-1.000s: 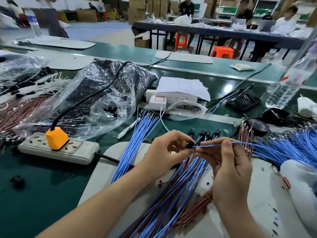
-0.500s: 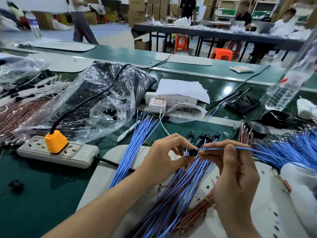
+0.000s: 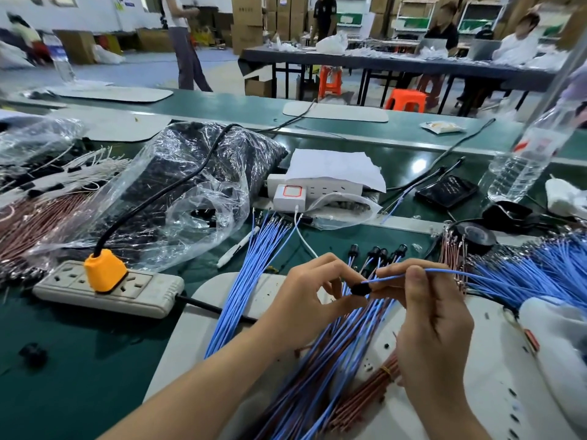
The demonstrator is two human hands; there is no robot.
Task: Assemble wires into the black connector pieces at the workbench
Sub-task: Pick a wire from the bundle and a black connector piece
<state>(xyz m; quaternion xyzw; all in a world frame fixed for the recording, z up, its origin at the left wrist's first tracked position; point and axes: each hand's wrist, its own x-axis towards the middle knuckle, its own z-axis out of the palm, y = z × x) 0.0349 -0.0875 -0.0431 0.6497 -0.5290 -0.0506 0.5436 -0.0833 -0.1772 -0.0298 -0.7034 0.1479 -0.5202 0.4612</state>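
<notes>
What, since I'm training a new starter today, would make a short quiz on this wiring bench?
1. True or false: the left hand pinches a black connector.
2. What colour is the wire that the right hand holds at the connector? A) blue B) brown C) white
3. Fill the gap: the plug in the power strip is ____.

Key: 1 true; 2 A; 3 orange.
</notes>
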